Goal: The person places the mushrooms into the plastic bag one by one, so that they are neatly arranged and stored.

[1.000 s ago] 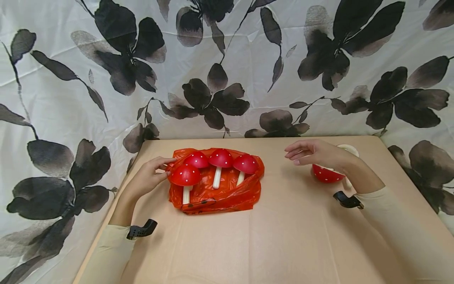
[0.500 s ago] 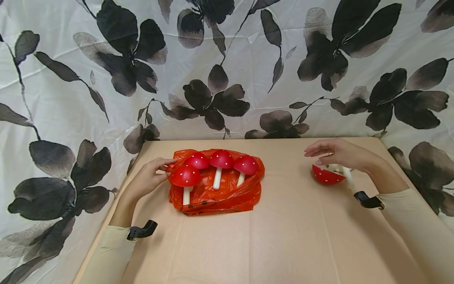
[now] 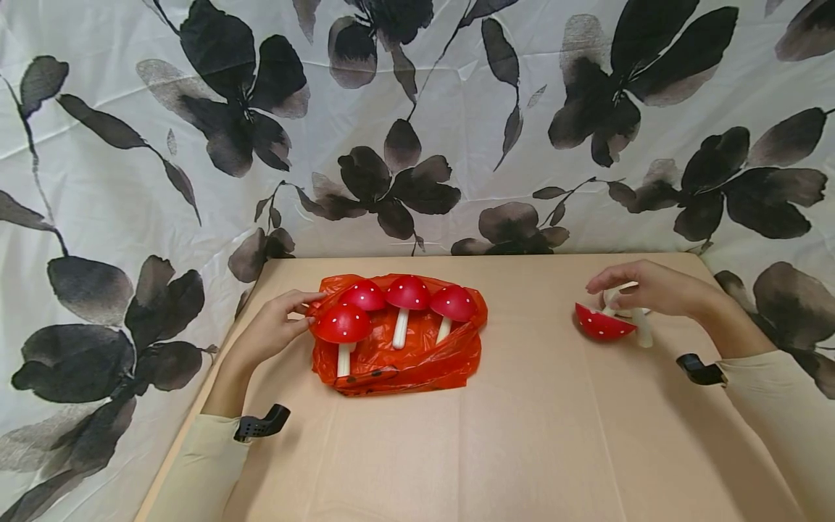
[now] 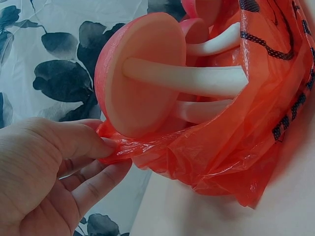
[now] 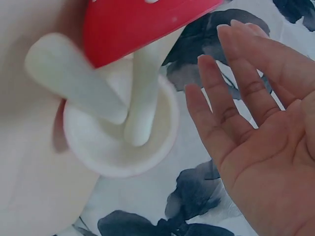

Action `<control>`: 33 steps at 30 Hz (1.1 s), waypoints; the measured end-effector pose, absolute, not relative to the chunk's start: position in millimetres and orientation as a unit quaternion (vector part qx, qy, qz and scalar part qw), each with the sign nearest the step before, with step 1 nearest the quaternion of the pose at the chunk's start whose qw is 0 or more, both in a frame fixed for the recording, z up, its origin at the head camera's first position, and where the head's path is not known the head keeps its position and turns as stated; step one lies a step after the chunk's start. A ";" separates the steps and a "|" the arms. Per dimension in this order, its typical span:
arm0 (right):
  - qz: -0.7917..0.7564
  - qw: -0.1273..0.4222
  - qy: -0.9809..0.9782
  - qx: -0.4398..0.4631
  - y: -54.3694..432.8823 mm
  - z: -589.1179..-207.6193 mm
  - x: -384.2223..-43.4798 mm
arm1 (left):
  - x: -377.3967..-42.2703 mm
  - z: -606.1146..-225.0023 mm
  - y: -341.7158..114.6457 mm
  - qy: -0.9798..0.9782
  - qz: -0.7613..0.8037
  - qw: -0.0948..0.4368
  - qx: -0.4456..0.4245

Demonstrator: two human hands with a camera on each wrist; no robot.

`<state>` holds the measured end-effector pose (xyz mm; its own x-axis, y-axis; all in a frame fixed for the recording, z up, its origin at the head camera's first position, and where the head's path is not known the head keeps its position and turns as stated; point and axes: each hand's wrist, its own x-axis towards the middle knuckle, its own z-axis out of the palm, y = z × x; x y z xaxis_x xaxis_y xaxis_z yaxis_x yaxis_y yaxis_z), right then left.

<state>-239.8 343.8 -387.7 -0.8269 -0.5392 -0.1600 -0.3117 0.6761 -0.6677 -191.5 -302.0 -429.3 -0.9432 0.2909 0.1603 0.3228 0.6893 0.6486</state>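
Observation:
On the table's left half lies a red plastic bag [image 3: 417, 371] bearing several toy mushrooms with white-dotted red caps; the nearest mushroom [image 3: 342, 323] leans at its left end. My left hand [image 3: 270, 330] pinches the bag's left edge between thumb and fingers, seen closely as a gathered fold of the bag [image 4: 147, 147] in the left wrist view. Over at the right, my right hand [image 3: 665, 293] hovers above two more mushrooms, holding nothing, fingers extended. One red cap [image 5: 142, 29] shows there, beside an upturned cap [image 5: 118, 162] with its white underside up. The hand partly hides this pair in the head view.
A pale tan cloth or sheet covers the table [image 3: 522, 435]. Behind and beside it hangs a white curtain [image 3: 496, 145] with dark flower prints. Black bands [image 3: 262, 423] sit around both wrists.
My right hand has moved rightward, uncovering more of the red cap and a white stem beneath it. My left hand keeps its pinch on the bag, unmoved.

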 end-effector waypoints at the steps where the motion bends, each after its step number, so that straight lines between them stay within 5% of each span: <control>1: -0.316 0.170 0.903 -0.235 345.0 -388.2 -239.8 | -191.5 -429.3 -301.9 -0.919 -0.357 0.022 -0.166; 23: -0.206 0.053 0.932 -0.292 356.9 -411.9 -245.9 | -192.2 -431.4 -300.9 -0.920 -0.356 0.015 -0.161; 33: -0.211 0.069 0.932 -0.286 355.3 -421.7 -249.5 | -192.2 -431.1 -301.7 -0.921 -0.358 0.008 -0.156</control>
